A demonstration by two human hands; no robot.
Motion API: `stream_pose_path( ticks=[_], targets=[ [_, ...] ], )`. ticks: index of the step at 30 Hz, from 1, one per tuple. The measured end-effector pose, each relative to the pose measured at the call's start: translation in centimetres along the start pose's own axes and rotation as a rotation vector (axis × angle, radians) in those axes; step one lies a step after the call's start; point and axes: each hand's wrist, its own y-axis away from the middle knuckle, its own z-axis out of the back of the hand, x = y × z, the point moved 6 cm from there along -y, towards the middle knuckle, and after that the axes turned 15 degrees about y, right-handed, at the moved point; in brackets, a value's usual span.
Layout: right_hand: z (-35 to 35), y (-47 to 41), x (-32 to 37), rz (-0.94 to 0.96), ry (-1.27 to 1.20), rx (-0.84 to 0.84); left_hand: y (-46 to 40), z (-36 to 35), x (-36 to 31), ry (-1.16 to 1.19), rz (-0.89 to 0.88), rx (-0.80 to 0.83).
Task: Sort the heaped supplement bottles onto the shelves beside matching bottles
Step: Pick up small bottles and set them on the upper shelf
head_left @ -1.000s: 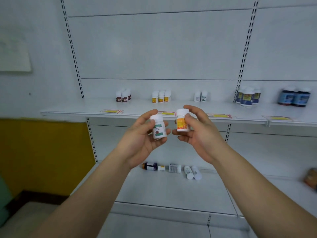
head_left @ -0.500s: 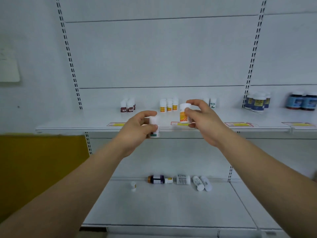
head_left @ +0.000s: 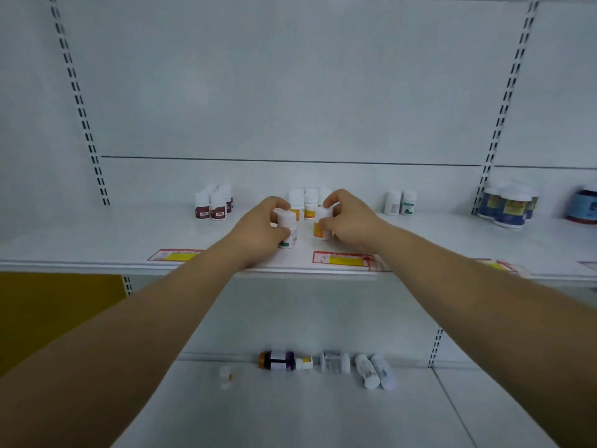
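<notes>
1. The left hand (head_left: 258, 231) has its fingers and thumb curled round a small white bottle with a green-marked label (head_left: 288, 230), upright over the upper shelf (head_left: 97, 240), near its front edge; whether it touches the shelf I cannot tell.
2. The right hand (head_left: 347, 221) pinches a white bottle with an orange label (head_left: 320, 226) by its cap and side, upright and just beside the first.
3. Right behind both hands stands a cluster of orange-labelled bottles (head_left: 310, 203); three caps show, the hands partly covering them.
4. To the left is a group of dark-red-labelled bottles (head_left: 213, 203), four or so, the back ones hard to count.
5. To the right stand two white bottles (head_left: 400, 203), one with a green mark, then a bunch of blue bottles (head_left: 508, 205) by the upright, and one more blue one (head_left: 584, 203) at the picture's edge.
6. Yellow-and-red price tags (head_left: 342, 259) lie along the shelf front.
7. On the lower shelf (head_left: 290, 415) five bottles lie on their sides in a row: a dark purple bottle (head_left: 277, 361), a tiny orange-labelled one, a clear one (head_left: 334, 362) and two white ones (head_left: 374, 371). A small white one (head_left: 226, 375) stands apart to the left.
</notes>
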Motion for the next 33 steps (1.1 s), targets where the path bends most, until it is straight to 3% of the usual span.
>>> stream_pose_path(
  ticks=[3, 10, 22, 26, 30, 33],
  targets=[
    [-0.7, -3.3, -0.2, 0.074, 0.152, 0.022, -2.1, -0.3, 0.4, -0.091, 0.012, 0.027],
    [-1.5, -6.8, -0.4, 0.125, 0.329, 0.03, -2.9, -0.9, 2.1, 0.002, -0.031, 0.039],
    [0.0, -3.4, -0.6, 0.0, 0.387, -0.016, -3.2, -0.9, 1.8, -0.037, -0.076, 0.084],
    [2.7, 0.1, -3.3, -0.1, 0.47, 0.018, -2.8, -2.3, -0.3, 0.087, -0.097, 0.122],
    [5.9, 3.2, -7.5, -0.208, 0.506, 0.025, -2.0, -6.4, -2.6, 0.497, 0.041, 0.29],
    [8.2, 4.6, -11.0, -0.256, 0.518, 0.028, -2.3, -9.5, -4.0, 0.534, 0.061, 0.356]
  ],
)
